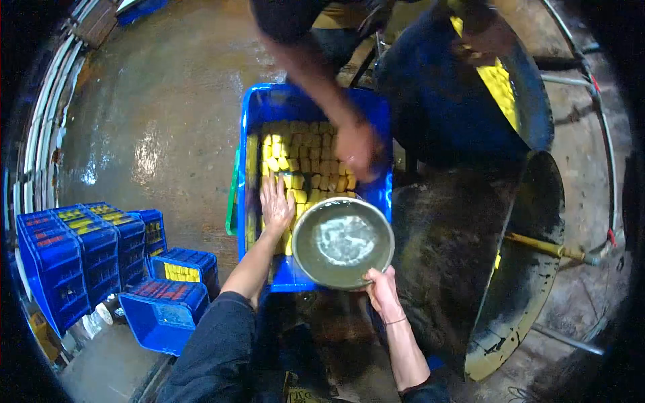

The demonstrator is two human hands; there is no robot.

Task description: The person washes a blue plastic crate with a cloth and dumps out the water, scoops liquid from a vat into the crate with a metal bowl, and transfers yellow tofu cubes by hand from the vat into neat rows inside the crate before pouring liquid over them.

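Note:
My left hand (275, 205) lies open with its fingers spread over rows of small yellow blocks (274, 151) packed in a blue crate (245, 188). My right hand (384, 289) grips the rim of a round metal bowl (346, 243) at its lower right. The bowl hangs over the crate's near right part and hides some of the blocks; a bright reflection in it leaves its contents unclear. Another person's hand (359, 151), blurred, reaches into the crate from the far side, over the right part of the blocks.
A large dark round vessel (450, 101) holding more yellow pieces (497, 94) stands at the upper right. Below it is a large round metal disc (521, 302) with a wooden bar. Stacked blue crates (57, 269) and a tilted blue crate (161, 322) occupy the left. The floor (154, 114) looks wet.

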